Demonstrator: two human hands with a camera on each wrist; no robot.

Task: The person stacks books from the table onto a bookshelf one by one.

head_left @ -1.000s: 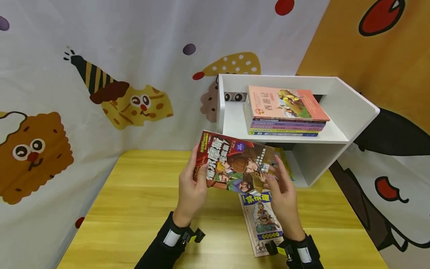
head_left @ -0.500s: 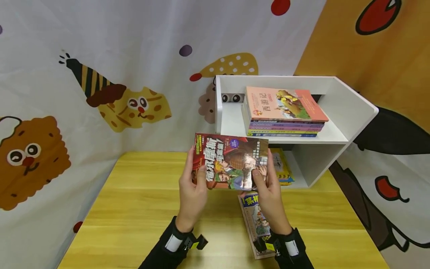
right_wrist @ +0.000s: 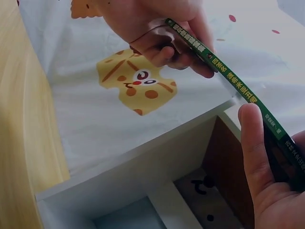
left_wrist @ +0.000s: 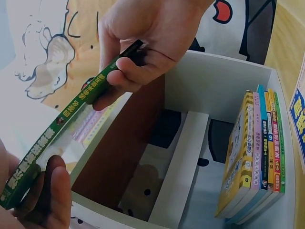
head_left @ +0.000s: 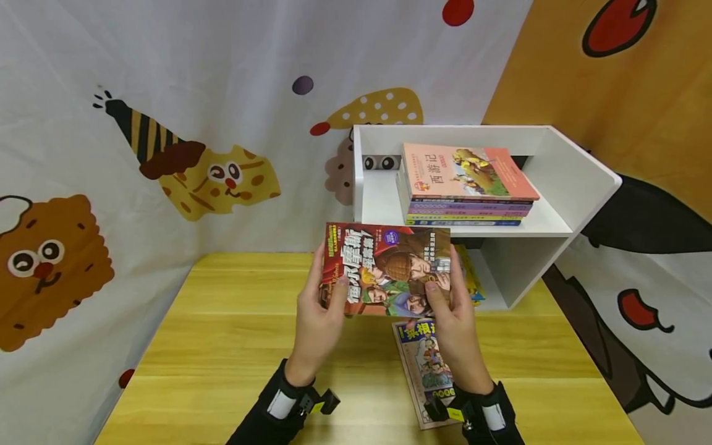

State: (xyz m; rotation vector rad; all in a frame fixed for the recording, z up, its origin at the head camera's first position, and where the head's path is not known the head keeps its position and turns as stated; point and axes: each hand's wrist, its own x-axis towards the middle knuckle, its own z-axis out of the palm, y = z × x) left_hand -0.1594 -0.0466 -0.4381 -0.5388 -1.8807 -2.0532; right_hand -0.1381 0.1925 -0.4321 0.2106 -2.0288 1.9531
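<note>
Between both hands a thin paperback book point(head_left: 384, 272) is held above the table, its red and brown cartoon cover facing up. My left hand point(head_left: 317, 330) grips its left end, thumb on the cover and fingers beneath. The right end is gripped the same way by my right hand point(head_left: 458, 340). The wrist views show its green spine point(left_wrist: 71, 107) edge-on, with yellow lettering. Below, a second book point(head_left: 417, 361) with a blue title band lies on the table, partly hidden by my right hand and wrist.
Behind the book stands a white two-tier shelf point(head_left: 567, 210). A stack of books point(head_left: 470, 179) lies on its upper tier, an orange-pink one on top. Several books point(left_wrist: 257, 148) fill part of the lower compartment. A wooden table point(head_left: 233, 346) and a printed cloth point(head_left: 233, 74) surround this.
The held book's right end has swung from tilted down to nearly level. My right hand moved left, then slightly back right, staying on the book. The view shifted a little.
</note>
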